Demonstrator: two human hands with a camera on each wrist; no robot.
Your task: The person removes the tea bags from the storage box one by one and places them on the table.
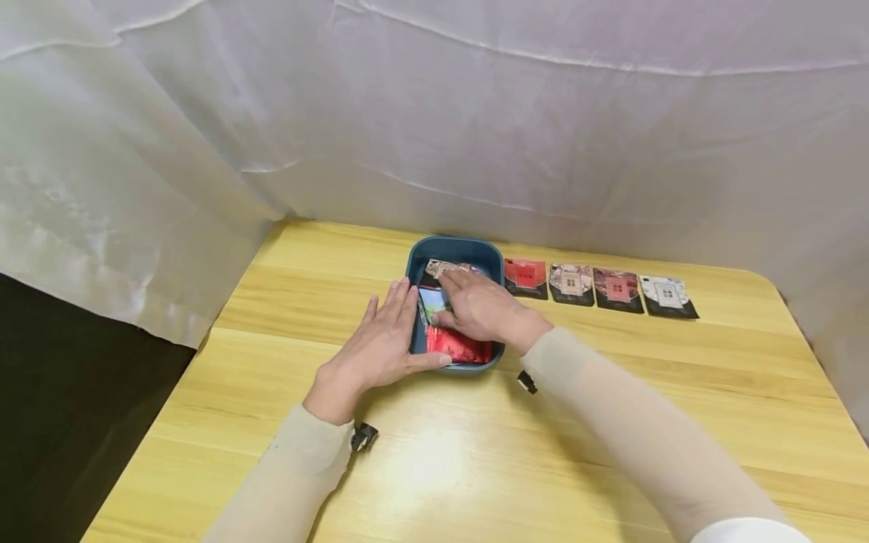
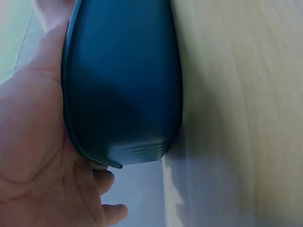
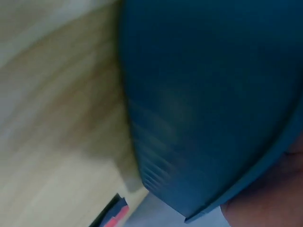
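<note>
A blue tub (image 1: 453, 246) stands on the wooden table (image 1: 475, 452) and holds several small packets. Among them are a red one (image 1: 463, 346), a blue-green one (image 1: 431, 302) and a brownish one (image 1: 443, 267). My left hand (image 1: 383, 339) lies flat against the tub's left wall, fingers straight and thumb along the front rim. In the left wrist view the palm (image 2: 33, 142) presses against the tub's outer wall (image 2: 123, 80). My right hand (image 1: 478, 305) reaches into the tub, its fingers laid over the packets. The right wrist view shows only the tub wall (image 3: 203, 94).
Several packets lie in a row right of the tub: a red one (image 1: 525, 275), a pale one (image 1: 572, 283), a pink one (image 1: 618, 287) and a white one (image 1: 667, 295). White cloth (image 1: 475, 113) hangs behind and to both sides. The table's left edge (image 1: 183, 392) drops to a dark floor.
</note>
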